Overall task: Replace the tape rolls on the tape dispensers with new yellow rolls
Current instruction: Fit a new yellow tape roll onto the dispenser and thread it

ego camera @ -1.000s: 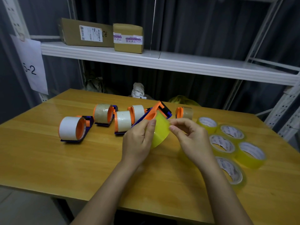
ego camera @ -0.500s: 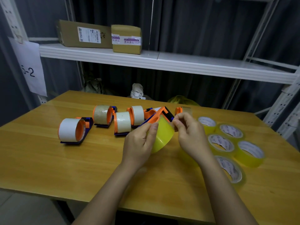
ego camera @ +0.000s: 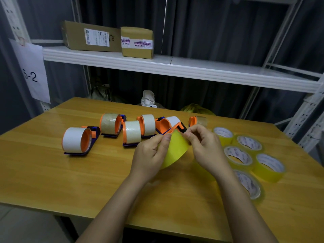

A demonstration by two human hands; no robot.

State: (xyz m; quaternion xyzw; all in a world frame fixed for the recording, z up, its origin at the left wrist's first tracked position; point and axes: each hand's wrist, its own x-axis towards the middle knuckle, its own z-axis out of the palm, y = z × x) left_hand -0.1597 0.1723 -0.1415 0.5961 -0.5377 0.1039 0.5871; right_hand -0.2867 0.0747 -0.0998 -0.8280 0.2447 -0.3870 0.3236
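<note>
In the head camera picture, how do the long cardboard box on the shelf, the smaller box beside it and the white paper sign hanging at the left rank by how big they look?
1. Long cardboard box.
2. White paper sign, though it hangs nearer the camera, so its true rank against the boxes is unsure.
3. Smaller box.

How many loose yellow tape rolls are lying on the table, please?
5, all at the right: far one, next right, middle, rightmost, nearest. The right hand may hide more.
</note>
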